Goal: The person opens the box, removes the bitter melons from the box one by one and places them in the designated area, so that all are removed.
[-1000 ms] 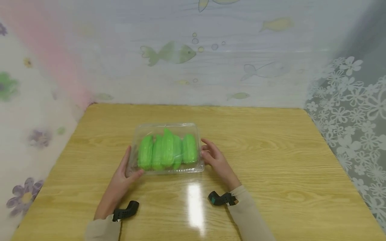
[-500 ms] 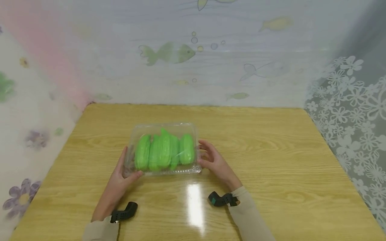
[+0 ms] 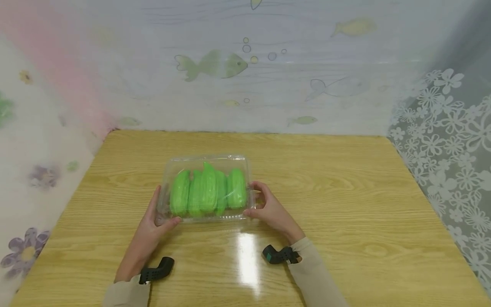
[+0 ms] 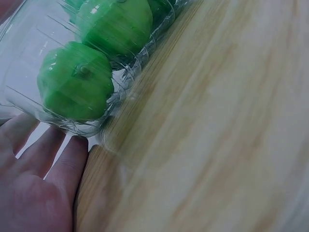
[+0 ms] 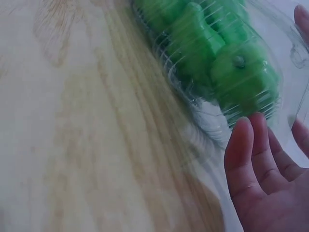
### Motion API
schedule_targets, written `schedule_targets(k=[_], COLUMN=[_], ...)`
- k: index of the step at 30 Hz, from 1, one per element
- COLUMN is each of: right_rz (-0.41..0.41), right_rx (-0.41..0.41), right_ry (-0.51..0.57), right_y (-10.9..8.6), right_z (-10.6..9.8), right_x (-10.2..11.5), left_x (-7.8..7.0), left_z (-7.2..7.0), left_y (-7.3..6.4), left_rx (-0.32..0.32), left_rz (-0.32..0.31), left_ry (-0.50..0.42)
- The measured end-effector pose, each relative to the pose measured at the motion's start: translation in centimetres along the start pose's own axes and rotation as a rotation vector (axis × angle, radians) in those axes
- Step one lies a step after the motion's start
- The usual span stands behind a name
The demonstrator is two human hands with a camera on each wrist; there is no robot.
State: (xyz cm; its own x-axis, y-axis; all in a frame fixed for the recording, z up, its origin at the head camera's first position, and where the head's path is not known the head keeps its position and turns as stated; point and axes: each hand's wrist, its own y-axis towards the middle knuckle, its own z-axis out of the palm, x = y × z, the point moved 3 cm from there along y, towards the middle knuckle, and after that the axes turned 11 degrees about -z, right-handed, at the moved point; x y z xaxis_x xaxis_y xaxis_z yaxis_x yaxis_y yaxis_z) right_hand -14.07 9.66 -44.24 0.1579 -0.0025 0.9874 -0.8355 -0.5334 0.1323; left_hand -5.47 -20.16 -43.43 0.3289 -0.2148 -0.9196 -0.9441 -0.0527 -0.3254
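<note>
A clear plastic clamshell box (image 3: 192, 164) sits left of centre over the wooden table in the head view. Through its lid show several bright green, long, ridged pieces (image 3: 209, 187) like fruit or vegetables; in the left wrist view a rounded end (image 4: 75, 82) has a small stem nub. My left hand (image 3: 147, 232) grips the box's left end, thumb at the front corner and fingers along the side. My right hand (image 3: 274, 213) holds the right end, its thumb on the front corner and its fingers bent against the side wall. Whether the box touches the table is hard to tell.
The wooden table (image 3: 356, 204) reaches back to a wall painted with fish (image 3: 222, 64). Flowered panels stand at the left (image 3: 42, 175) and right (image 3: 445, 140). Each wrist carries a black camera mount (image 3: 157, 270).
The box has shifted a little to the left, along with my left hand. My right hand has closed in on its right end, and the thumb now lies over the front corner.
</note>
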Motion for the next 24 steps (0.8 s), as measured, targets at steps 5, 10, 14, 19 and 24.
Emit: schedule_targets(k=[5, 10, 14, 19, 24], right_rz=[0.019, 0.004, -0.027, -0.006, 0.02], right_rx=[0.004, -0.031, -0.051, -0.006, 0.017], right_ry=[0.018, 0.054, 0.064, 0.031, -0.023], right_y=[-0.2, -0.4, -0.3, -0.4, -0.4], right_z=[0.3, 0.4, 0.6, 0.9, 1.0], right_x=[1.5, 2.6, 2.6, 2.8, 2.9], left_x=[0.2, 0.3, 0.2, 0.1, 0.1], left_z=[-0.1, 0.4, 0.3, 0.2, 0.2], left_y=[0.0, 0.0, 0.0, 0.0, 0.0], left_rx=[-0.007, -0.004, -0.032, -0.051, -0.061], left_rz=[-0.006, 0.002, -0.007, 0.013, 0.016], left_ry=[-0.017, -0.039, -0.021, -0.001, 0.007])
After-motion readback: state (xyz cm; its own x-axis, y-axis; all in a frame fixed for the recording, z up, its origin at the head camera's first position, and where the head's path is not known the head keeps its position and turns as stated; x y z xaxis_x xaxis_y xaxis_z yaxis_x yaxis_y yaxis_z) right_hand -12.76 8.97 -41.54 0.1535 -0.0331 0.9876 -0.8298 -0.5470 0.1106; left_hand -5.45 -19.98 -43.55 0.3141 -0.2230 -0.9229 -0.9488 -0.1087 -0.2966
